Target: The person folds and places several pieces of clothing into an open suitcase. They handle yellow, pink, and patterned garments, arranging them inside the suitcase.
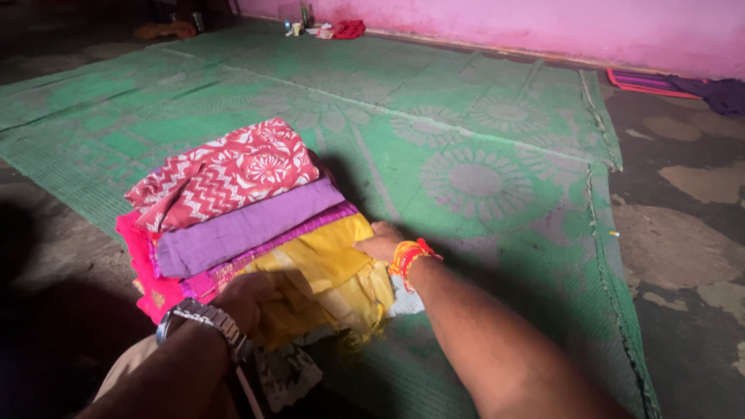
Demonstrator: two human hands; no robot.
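Note:
A stack of folded cloths lies on a green patterned mat. On top is a red and white printed cloth, under it a plain purple cloth, then a pink cloth, and a yellow cloth at the near side. My left hand, with a metal watch on the wrist, presses on the near edge of the yellow cloth. My right hand, with an orange thread band at the wrist, grips the yellow cloth's right side.
A pink wall runs along the back. Small items and a red cloth lie by the wall. A striped mat and dark purple cloth sit at the far right. Bare patchy floor borders the green mat.

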